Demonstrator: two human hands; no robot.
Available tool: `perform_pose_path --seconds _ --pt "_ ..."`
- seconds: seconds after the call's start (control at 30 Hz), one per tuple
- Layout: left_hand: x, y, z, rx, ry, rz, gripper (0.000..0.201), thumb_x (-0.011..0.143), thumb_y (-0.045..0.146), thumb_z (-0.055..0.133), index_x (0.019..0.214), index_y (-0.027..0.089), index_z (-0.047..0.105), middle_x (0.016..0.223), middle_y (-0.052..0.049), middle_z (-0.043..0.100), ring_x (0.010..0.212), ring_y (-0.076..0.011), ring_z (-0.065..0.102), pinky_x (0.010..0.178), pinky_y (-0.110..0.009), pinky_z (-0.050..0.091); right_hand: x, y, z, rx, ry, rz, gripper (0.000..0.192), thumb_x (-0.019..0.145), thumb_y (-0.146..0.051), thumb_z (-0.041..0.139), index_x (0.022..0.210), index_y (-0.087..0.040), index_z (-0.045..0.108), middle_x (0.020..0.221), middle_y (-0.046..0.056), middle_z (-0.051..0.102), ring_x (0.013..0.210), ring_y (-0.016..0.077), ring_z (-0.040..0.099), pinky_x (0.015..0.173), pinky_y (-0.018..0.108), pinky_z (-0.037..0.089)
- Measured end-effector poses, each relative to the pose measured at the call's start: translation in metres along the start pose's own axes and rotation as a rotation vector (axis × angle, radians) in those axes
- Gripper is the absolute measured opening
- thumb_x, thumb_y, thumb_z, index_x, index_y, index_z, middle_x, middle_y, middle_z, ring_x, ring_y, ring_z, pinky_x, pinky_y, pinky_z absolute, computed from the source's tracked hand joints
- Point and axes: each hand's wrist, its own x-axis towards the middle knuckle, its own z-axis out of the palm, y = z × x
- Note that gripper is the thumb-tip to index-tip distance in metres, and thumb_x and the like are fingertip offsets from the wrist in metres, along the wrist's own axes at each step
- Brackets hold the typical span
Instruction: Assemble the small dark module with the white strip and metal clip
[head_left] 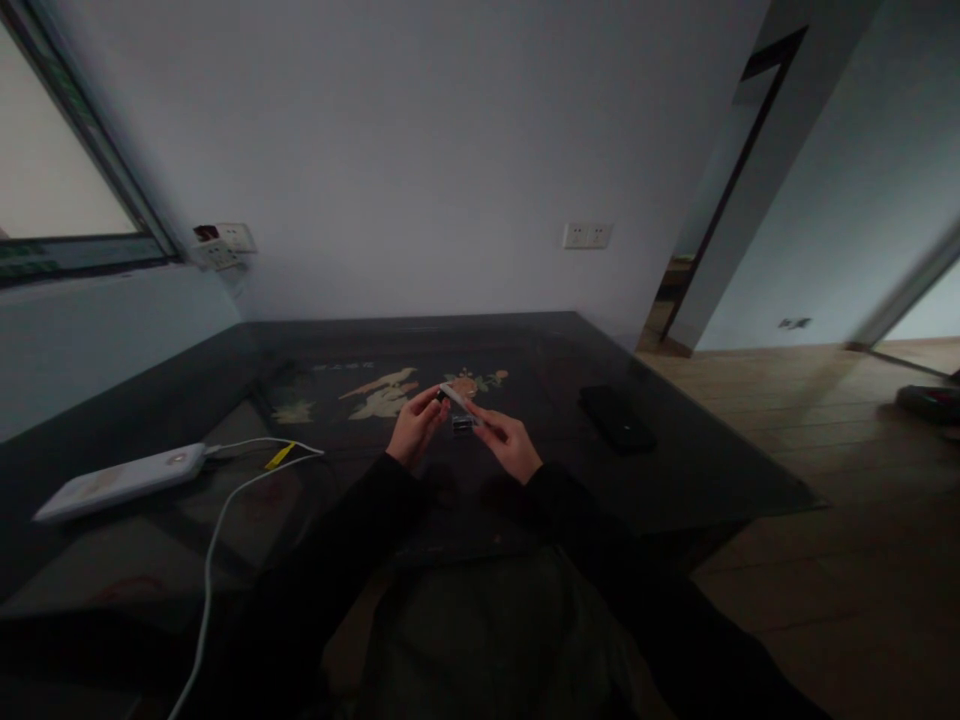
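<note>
Both of my hands are raised just above a dark glass table [697, 470]. My right hand [508, 442] holds a slim white stick-like object [457, 399] that slants up to the left. My left hand [415, 425] pinches a small dark piece [440, 396] at that object's upper end. A small grey metallic item [462, 424] shows just below the white object, between the two hands; whether it lies on the table or is held I cannot tell. Black sleeves cover both forearms.
A white power bank [120, 482] with a white cable [225, 510] and a yellow tag [279, 456] lies at the table's left. A black phone [616, 417] rests at the right. A painted panel [386, 395] shows under the glass. Wooden floor [840, 520] and a doorway are to the right.
</note>
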Motion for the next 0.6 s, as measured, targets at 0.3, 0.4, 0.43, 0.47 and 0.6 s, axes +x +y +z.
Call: perform_pose_path --seconds 0.3,0.4,0.43,0.47,0.6 --pt "0.001 0.000 0.003 0.030 0.029 0.005 0.044 0.058 0.037 0.081 0.095 0.015 0.072 0.093 -0.006 0.068 0.076 -0.0104 0.058 0.072 -0.021 0.046 0.000 0.001 0.002 -0.002 -0.006 -0.001 0.038 0.088 -0.026 0.051 0.126 -0.023 0.056 0.119 0.007 0.064 0.109 0.0218 0.060 0.096 0.038 0.046" --pt "0.001 -0.002 0.003 0.023 0.034 -0.012 0.045 0.055 0.038 0.082 0.093 0.015 0.072 0.086 -0.005 0.068 0.074 -0.0103 0.058 0.071 -0.021 0.045 0.002 0.007 0.002 -0.023 0.038 0.015 0.039 0.089 -0.026 0.050 0.127 -0.023 0.055 0.118 0.008 0.065 0.109 0.0220 0.060 0.096 0.038 0.046" --pt "0.002 -0.003 0.002 0.020 0.038 -0.013 0.045 0.054 0.037 0.082 0.092 0.015 0.073 0.085 -0.004 0.068 0.074 -0.0103 0.058 0.071 -0.021 0.045 0.002 0.008 0.002 -0.027 0.051 0.018 0.039 0.089 -0.026 0.050 0.127 -0.022 0.055 0.118 0.008 0.065 0.109 0.0221 0.060 0.096 0.038 0.046" --pt "0.002 -0.003 0.001 0.018 0.039 -0.014 0.044 0.054 0.037 0.083 0.091 0.015 0.073 0.084 -0.004 0.068 0.074 -0.0104 0.058 0.071 -0.021 0.045 0.002 0.008 0.002 -0.031 0.061 0.021 0.039 0.089 -0.026 0.050 0.127 -0.022 0.055 0.118 0.008 0.065 0.109 0.0221 0.060 0.096 0.038 0.046" --pt "0.003 -0.003 -0.001 0.027 0.038 -0.019 0.043 0.055 0.036 0.082 0.092 0.015 0.073 0.082 -0.004 0.068 0.073 -0.0112 0.059 0.071 -0.022 0.045 -0.001 0.004 0.002 -0.029 0.051 0.009 0.039 0.089 -0.026 0.050 0.128 -0.022 0.055 0.118 0.008 0.064 0.107 0.0211 0.060 0.095 0.036 0.046"
